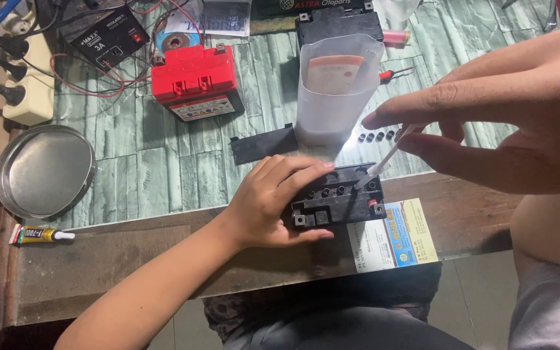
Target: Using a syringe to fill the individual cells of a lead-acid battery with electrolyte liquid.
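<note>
A small black battery [341, 198] lies near the table's front edge, its top showing a row of round filler holes. My left hand [273, 198] rests over its left side and grips it. My right hand [507, 113] hovers above and to the right, pinching a thin white dropper [384, 162] whose tip points down at one hole on the battery's right part. A translucent plastic jug [338, 87] stands just behind the battery. A black strip cover [264, 144] lies left of the jug, and several small black caps [377, 136] lie to its right.
A red battery [194, 81] sits at the back with wires to a black charger [110, 35]. A round metal dish [43, 170] and a glue tube [37, 234] are at the left, beside a power strip [24, 78]. A printed card [393, 243] lies under the black battery.
</note>
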